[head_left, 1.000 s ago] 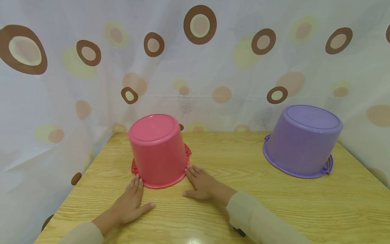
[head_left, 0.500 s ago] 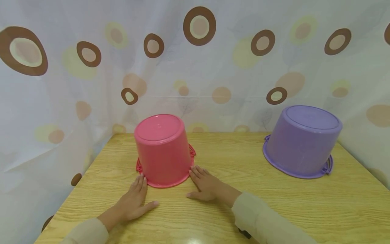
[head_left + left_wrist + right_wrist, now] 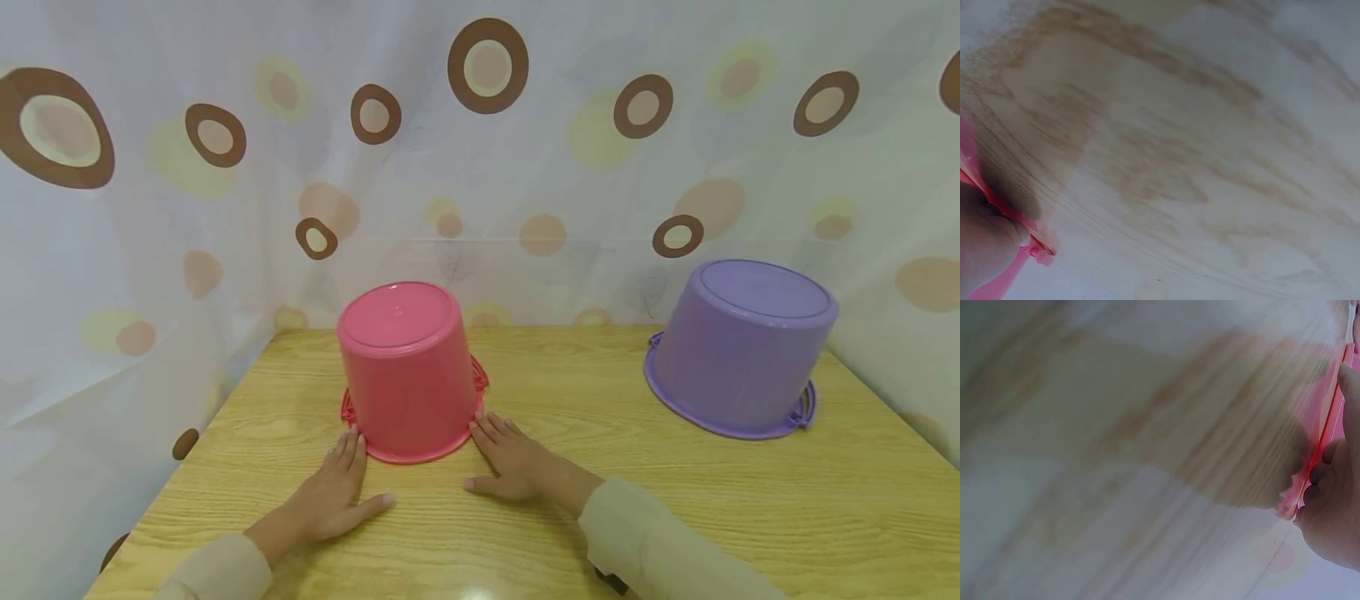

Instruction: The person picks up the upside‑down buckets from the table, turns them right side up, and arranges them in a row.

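Observation:
A pink bucket stands upside down left of centre on the table, its red-pink handle folded round the rim. My left hand lies with straight fingers, their tips touching the rim at the front left. On the front right of the rim rest the straight fingers of my right hand, thumb spread toward the middle. In the left wrist view the left hand meets the pink rim at the left edge. The right wrist view has the right hand against the rim at the right edge.
An upside-down purple bucket stands at the back right of the wood-grain table, with its handle down by the rim. A white curtain with brown and yellow circles hangs behind and at both sides.
The pink bucket has slid to the right across the table, with both hands moving along at its rim. The purple bucket has stayed in place.

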### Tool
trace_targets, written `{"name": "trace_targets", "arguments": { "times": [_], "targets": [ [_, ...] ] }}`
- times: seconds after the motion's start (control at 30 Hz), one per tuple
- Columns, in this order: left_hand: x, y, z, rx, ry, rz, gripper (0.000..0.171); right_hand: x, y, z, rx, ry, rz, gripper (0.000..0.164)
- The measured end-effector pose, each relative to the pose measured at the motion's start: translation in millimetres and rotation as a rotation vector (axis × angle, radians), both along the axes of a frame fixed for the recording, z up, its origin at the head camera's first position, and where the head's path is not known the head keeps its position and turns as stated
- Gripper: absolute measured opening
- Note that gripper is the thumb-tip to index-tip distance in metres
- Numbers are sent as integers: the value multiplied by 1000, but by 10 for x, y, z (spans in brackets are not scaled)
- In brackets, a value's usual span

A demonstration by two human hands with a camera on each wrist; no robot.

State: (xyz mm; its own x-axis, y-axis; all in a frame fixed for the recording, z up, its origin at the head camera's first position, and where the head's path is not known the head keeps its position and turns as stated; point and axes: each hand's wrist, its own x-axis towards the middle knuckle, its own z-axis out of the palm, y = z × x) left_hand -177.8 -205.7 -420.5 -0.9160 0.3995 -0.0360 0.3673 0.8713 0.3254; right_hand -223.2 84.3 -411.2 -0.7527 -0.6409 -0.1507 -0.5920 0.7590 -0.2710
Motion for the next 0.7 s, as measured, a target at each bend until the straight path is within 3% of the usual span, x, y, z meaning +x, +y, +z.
{"name": "trace_targets", "arguments": {
  "times": [0.7],
  "targets": [
    [-106,67,-9,-8,-14,-28,93,49,93,-7,-6,9,-5,81]
  ]
}}
